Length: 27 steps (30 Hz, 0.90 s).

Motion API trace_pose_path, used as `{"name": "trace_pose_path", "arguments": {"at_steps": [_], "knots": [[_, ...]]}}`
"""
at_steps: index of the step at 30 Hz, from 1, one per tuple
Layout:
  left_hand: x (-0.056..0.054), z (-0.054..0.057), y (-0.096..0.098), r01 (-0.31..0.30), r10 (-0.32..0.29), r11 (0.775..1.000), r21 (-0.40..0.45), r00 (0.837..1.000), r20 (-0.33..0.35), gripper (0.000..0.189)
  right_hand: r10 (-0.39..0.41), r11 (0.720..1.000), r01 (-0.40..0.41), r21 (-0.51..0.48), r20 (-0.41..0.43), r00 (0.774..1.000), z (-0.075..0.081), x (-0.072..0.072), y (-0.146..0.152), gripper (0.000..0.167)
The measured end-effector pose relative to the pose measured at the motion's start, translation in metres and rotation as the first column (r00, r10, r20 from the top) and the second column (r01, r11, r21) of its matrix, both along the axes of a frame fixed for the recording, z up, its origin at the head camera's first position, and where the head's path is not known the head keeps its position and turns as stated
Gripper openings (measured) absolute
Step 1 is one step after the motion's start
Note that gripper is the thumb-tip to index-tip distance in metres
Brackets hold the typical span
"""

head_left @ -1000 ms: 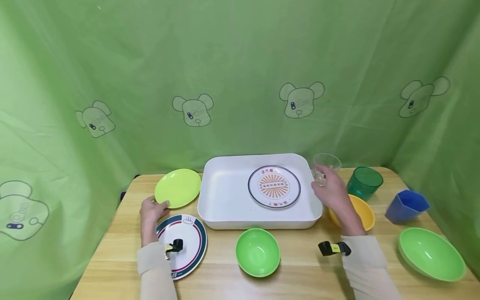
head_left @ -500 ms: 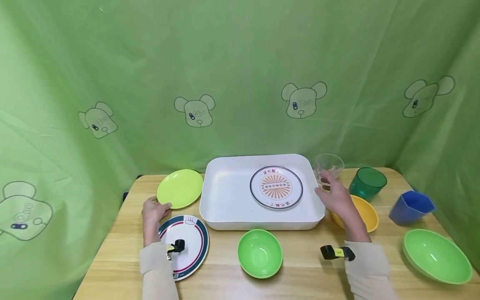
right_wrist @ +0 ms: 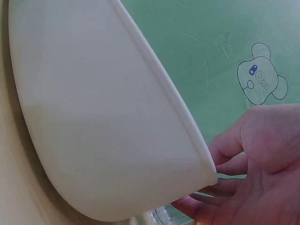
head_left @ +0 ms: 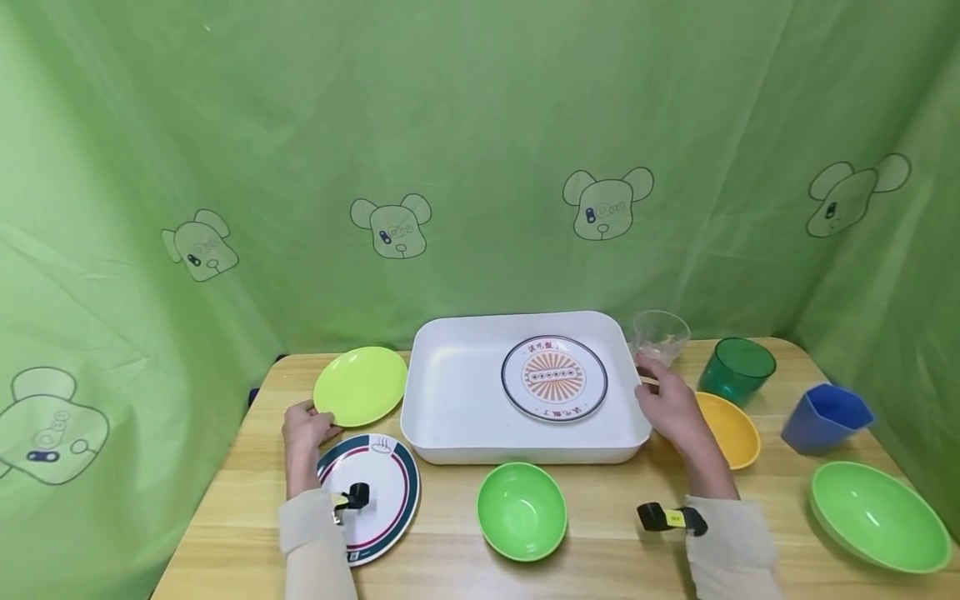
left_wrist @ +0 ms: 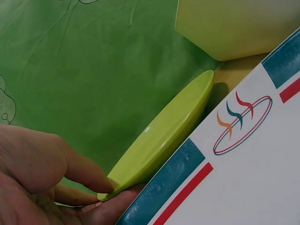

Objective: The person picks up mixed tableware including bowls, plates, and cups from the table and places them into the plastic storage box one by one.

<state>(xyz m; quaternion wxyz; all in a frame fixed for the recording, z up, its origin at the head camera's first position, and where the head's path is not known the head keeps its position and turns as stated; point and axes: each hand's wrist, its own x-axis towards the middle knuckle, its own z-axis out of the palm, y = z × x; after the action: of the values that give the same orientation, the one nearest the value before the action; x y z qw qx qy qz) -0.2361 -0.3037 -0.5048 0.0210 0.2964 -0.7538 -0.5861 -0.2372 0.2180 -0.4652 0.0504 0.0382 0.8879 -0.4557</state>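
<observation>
While my left hand point(head_left: 306, 429) pinches the near-left rim of the yellow-green plate point(head_left: 360, 387) between thumb and fingers, the plate itself spreads away from that grip, forward and to my right, its far side just beside the left wall of the white tray point(head_left: 453, 383). Being round, it gives me no long axis to line up with; the tray's runs left to right. My left is clearly the nearer hand, with the dark-banded plate point(head_left: 378, 508) close in front of its wrist. Across the tray, my right hand point(head_left: 671, 408) is beside the right wall, its fingers bent, the clear cup point(head_left: 662, 333) just beyond their tips; whether they touch cup or wall, I cannot tell.
</observation>
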Motion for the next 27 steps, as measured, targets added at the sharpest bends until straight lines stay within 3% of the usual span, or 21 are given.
{"name": "trace_pose_path", "arguments": {"at_steps": [15,27], "knots": [[0.001,-0.005,0.004,0.004,0.004,0.987,0.159,0.999,-0.047,0.064,0.007,1.000,-0.007,-0.004,-0.024,1.000,-0.006,0.013,0.009,0.053],[0.001,0.000,0.000,0.030,-0.008,0.973,0.228,0.995,-0.099,0.084,0.000,0.999,-0.001,-0.038,-0.034,0.999,-0.003,0.012,0.003,0.052]]}}
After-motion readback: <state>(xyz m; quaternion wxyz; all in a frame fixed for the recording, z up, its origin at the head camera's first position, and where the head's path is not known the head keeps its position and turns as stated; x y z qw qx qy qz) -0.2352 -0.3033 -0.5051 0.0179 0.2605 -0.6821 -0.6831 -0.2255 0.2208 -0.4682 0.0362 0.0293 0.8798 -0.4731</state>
